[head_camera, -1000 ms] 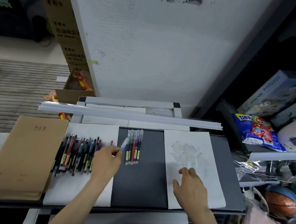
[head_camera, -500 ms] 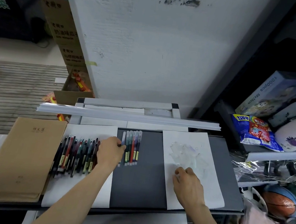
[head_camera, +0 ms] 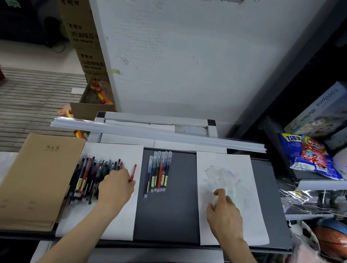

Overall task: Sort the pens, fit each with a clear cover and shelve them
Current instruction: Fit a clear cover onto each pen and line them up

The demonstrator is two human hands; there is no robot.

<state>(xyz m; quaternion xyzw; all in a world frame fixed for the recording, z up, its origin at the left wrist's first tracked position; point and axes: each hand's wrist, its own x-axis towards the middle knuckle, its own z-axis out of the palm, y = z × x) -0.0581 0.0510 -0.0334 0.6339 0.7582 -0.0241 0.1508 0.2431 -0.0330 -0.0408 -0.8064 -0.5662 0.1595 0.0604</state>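
Two arms stretch forward. My left hand [head_camera: 116, 186] pinches a red pen [head_camera: 133, 172] beside the loose pens [head_camera: 92, 176] on white paper [head_camera: 120, 223]. My right hand [head_camera: 225, 216] curls at the clear covers [head_camera: 221, 176]; whether it holds one, I cannot tell.

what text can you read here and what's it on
"1000pcs": puzzle box
"50x70cm": puzzle box
"奶油味瓜子": cardboard box
Print on the notebook, snack bag and pens: too blurred to read.
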